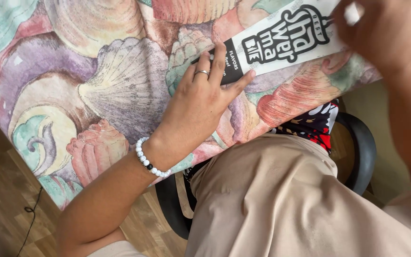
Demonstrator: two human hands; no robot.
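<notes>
Under both my hands, desk (96,81) with a shell-print cloth. Below my left hand, my beige trouser leg (281,200) and black chair (362,147). Long white-and-black paper sleeve (281,43) lies flat between my hands. Left hand (200,102) open, fingers pressing the sleeve's black end. Right hand (386,33) blurred over its far end, grip unclear. Beaded bracelet (151,159) on left wrist.

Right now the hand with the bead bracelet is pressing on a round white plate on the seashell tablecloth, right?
Not quite. The head view shows the left hand with the bead bracelet pressing on a long, flat white and black printed card, not a round plate. It does lie on the seashell tablecloth.
</notes>
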